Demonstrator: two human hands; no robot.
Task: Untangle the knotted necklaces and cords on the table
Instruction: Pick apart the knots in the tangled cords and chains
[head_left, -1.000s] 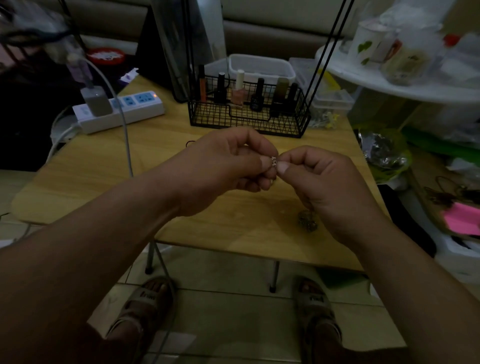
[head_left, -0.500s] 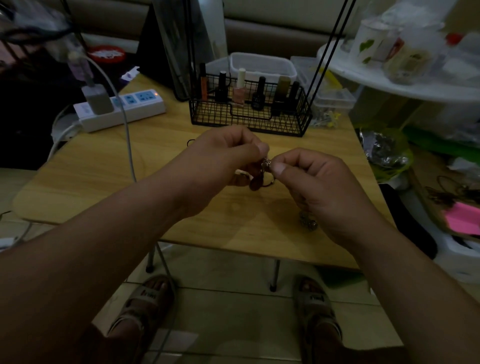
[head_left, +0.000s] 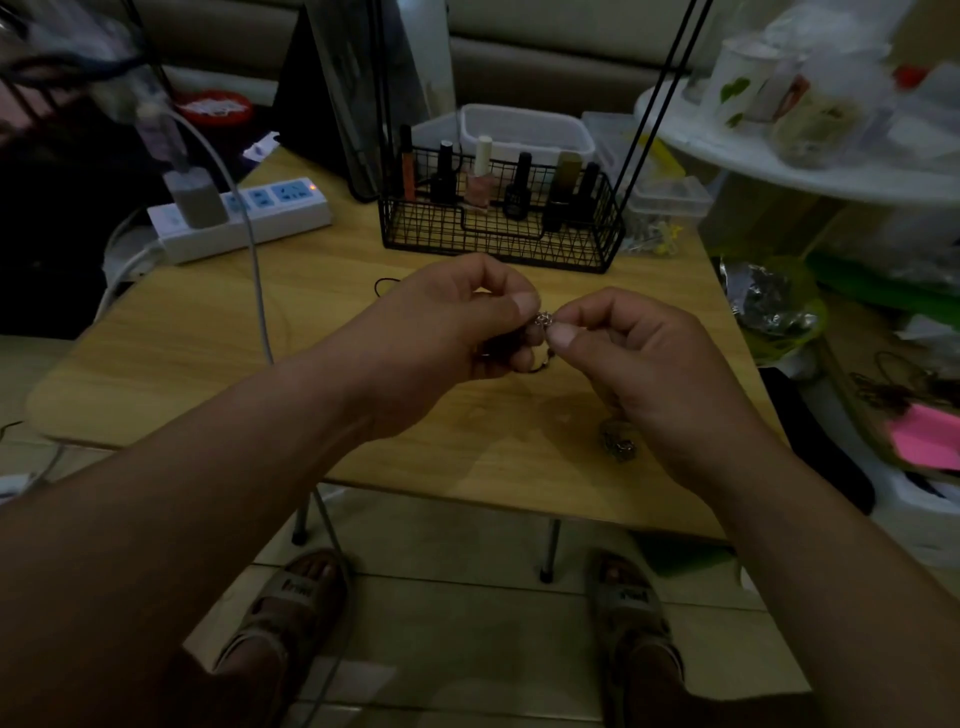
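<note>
Both hands meet above the middle of the small wooden table (head_left: 208, 332). My left hand (head_left: 447, 322) and my right hand (head_left: 634, 353) pinch a small silvery knot of necklace chain (head_left: 544, 319) between thumbs and forefingers. A dark loop of cord (head_left: 540, 364) hangs below the fingers. Another dark cord (head_left: 383, 285) lies on the table behind my left hand, mostly hidden by it. A small dark tangled clump (head_left: 619, 444) rests on the table near my right wrist.
A black wire basket (head_left: 498, 244) of nail polish bottles stands at the table's back. A white power strip (head_left: 244, 218) with a plugged charger and a grey cable (head_left: 257, 291) lies at the back left. Clutter and a white shelf (head_left: 810, 166) fill the right side.
My hands have stayed together on the knot, with the fingers shifting their pinch slightly. The view has barely moved.
</note>
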